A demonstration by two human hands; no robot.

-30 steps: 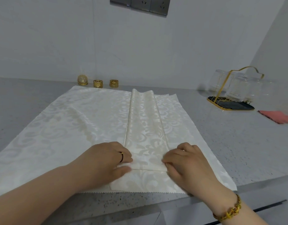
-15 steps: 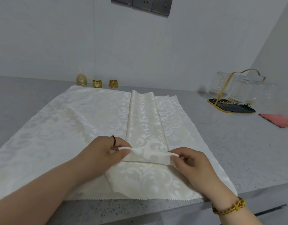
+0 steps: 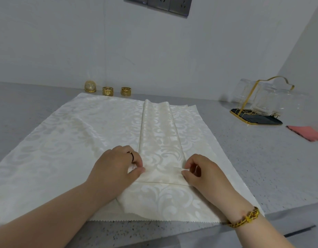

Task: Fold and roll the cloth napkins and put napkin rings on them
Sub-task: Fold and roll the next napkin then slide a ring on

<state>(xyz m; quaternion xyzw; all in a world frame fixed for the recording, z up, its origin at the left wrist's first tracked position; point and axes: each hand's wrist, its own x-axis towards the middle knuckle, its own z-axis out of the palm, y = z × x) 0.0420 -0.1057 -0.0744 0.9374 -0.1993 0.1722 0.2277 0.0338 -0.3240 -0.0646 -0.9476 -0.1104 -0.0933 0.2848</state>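
Head: napkin (image 3: 159, 140) fold between hands (image 3: 115, 169) (image 3: 206, 174)

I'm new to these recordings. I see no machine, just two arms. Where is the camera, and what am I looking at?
There is no robot here. A person works with bare hands, and the single camera sits on their head, looking forward and down, so the arms entering from below are their own. A cream patterned napkin lies spread on the grey counter, with a narrow folded band down its middle. The left hand and right hand each pinch the band's near end. By the wall stand gold napkin rings and a rounder gold piece, not yet used. To the right are a rack of glasses and a pink cloth.
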